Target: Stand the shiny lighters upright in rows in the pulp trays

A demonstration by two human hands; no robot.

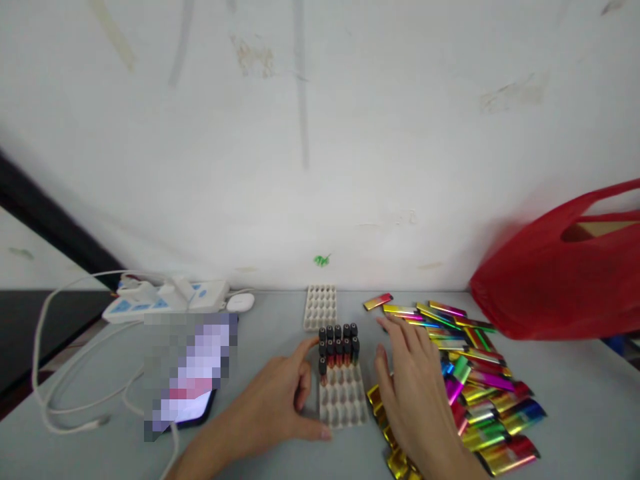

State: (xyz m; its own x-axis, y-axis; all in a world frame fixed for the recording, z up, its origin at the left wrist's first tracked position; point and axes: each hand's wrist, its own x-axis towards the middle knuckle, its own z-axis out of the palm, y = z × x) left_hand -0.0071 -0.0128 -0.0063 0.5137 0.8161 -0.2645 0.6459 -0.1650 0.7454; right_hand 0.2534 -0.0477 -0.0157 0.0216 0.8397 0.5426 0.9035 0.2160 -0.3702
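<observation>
My left hand (273, 403) lies along the left side of a pale moulded tray (343, 407), thumb and index finger spread wide and the other fingers curled. Its index fingertip meets the upper left of the tray by the tubes, and its thumb tip is near the lower left corner. Several small black-topped tubes (339, 347) with reddish bodies stand upright in the far rows of the tray; the near cups show bare. My right hand (413, 380) hovers over the left edge of a pile of shiny multicoloured metallic casings (485, 380), fingers apart, with nothing visible in them.
Behind the first tray, a second pale tray (321, 307) lies near the wall. Left are a phone (197, 410), partly pixelated, a white power strip (200, 293), an earbud case (241, 303) and looping white cables (80, 408). A red bag (550, 280) stands far right.
</observation>
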